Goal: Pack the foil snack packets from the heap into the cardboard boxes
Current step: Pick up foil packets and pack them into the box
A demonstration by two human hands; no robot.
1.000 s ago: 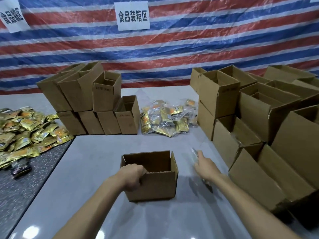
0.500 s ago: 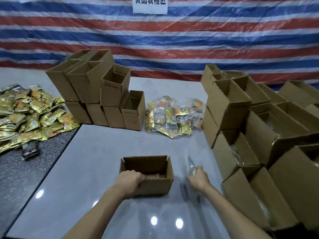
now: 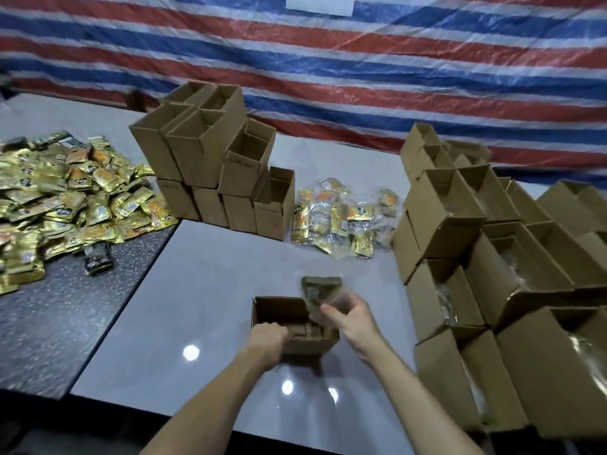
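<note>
On the grey table (image 3: 197,274), the small open box (image 3: 279,310) sits under both hands. The left hand (image 3: 267,339) grips its near wall. The right hand (image 3: 349,318) pinches a blurred see-through bag (image 3: 320,289) over its right side. The foil packet heap (image 3: 65,198) lies well left of the box.

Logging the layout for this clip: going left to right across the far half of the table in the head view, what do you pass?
First the heap of gold foil packets → left stack of cardboard boxes → small pile of bagged packets → right stacks of cardboard boxes.
</note>
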